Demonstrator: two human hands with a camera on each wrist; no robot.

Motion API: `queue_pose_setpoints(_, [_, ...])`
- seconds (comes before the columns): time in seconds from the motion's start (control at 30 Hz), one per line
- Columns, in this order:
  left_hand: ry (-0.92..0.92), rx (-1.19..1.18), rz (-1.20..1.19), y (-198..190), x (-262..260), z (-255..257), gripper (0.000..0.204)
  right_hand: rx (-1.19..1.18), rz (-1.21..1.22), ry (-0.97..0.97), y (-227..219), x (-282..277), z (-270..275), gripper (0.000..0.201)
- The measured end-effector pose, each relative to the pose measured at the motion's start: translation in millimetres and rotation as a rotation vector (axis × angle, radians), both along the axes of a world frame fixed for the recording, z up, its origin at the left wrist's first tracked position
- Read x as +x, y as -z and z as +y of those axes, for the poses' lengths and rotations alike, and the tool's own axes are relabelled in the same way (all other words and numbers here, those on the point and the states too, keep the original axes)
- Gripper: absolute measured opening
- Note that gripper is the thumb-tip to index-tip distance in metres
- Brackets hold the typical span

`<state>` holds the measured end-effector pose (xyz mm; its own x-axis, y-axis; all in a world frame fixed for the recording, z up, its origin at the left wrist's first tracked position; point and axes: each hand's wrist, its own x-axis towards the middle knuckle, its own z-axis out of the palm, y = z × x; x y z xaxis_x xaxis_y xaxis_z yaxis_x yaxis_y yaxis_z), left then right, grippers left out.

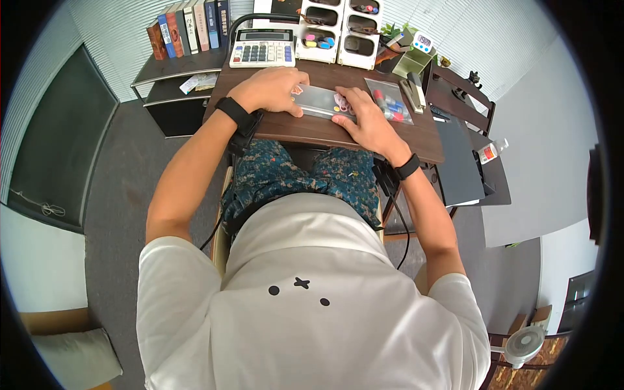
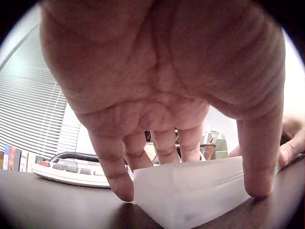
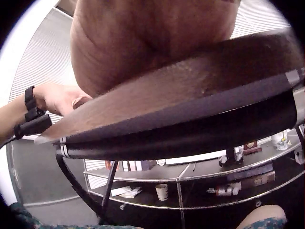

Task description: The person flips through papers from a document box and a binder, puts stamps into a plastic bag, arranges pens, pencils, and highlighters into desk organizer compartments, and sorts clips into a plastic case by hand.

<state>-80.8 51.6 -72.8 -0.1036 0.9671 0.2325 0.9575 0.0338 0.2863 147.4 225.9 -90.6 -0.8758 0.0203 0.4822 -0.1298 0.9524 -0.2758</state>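
A translucent box (image 1: 318, 99) with small stickers lies on the brown desk, between the two hands. The left hand (image 1: 273, 91) grips its left end; in the left wrist view the thumb and fingers of that hand (image 2: 164, 95) straddle the frosted box (image 2: 190, 191). At the right end the right hand (image 1: 370, 120) holds the box, thumb on the near side and fingers over the far side. In the right wrist view the right hand (image 3: 152, 43) shows only its palm, and its fingers are hidden behind the desk edge.
A calculator (image 1: 263, 51) and a white organizer (image 1: 338, 32) stand behind the box. Right of the hands lie a clear pouch of markers (image 1: 391, 104) and a stapler (image 1: 413, 94). Books (image 1: 192, 27) stand on the left shelf; a bottle (image 1: 492, 151) is at far right.
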Motion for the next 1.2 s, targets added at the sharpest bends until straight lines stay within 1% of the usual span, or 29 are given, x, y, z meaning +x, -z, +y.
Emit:
queue_pose_setpoints(0.1, [0.008,0.0,-0.004,0,-1,3,0.059,-0.068,-0.024,0.012,0,-1,-1,0.055])
queue_pose_setpoints(0.17, [0.017,-0.01,0.0,-4,1,3,0.059,-0.022,0.018,0.006,1,-2,-2,0.054])
queue_pose_setpoints(0.37, [-0.002,-0.035,0.012,-11,8,-2,0.059,0.06,0.031,-0.015,-3,0,-4,0.054])
queue_pose_setpoints(0.43, [-0.01,-0.04,-0.023,-12,10,-6,0.059,0.062,0.044,-0.023,-1,1,-4,0.052])
queue_pose_setpoints(0.5, [-0.008,-0.023,-0.004,-9,9,-7,0.059,0.065,0.054,-0.033,-2,1,-5,0.05])
queue_pose_setpoints(0.57, [0.001,-0.013,0.007,-8,9,-7,0.059,0.063,-0.024,0.021,-3,1,-11,0.048])
queue_pose_setpoints(0.7, [0.01,-0.041,0.012,-8,8,-7,0.059,0.088,0.019,0.01,0,1,-13,0.047])
queue_pose_setpoints(0.8, [0.008,-0.034,0.012,-8,8,-6,0.059,0.051,-0.002,0.016,-2,1,-15,0.049])
queue_pose_setpoints(0.87, [0.002,-0.031,0.006,-9,8,-7,0.06,-0.001,0.026,0.009,2,1,-13,0.052])
queue_pose_setpoints(1.0, [-0.01,-0.007,0.017,-7,10,-10,0.061,-0.021,0.068,0.004,6,-2,-10,0.056])
queue_pose_setpoints(1.07, [-0.02,0.002,0.02,-7,13,-11,0.061,-0.049,0.027,0.03,5,-1,-11,0.058])
queue_pose_setpoints(1.13, [-0.045,-0.037,0.01,-9,15,-12,0.061,-0.058,0.008,0.034,6,-2,-10,0.059])
queue_pose_setpoints(1.2, [-0.072,-0.01,0.005,-4,17,-13,0.06,-0.06,-0.006,0.036,4,-3,-9,0.06])
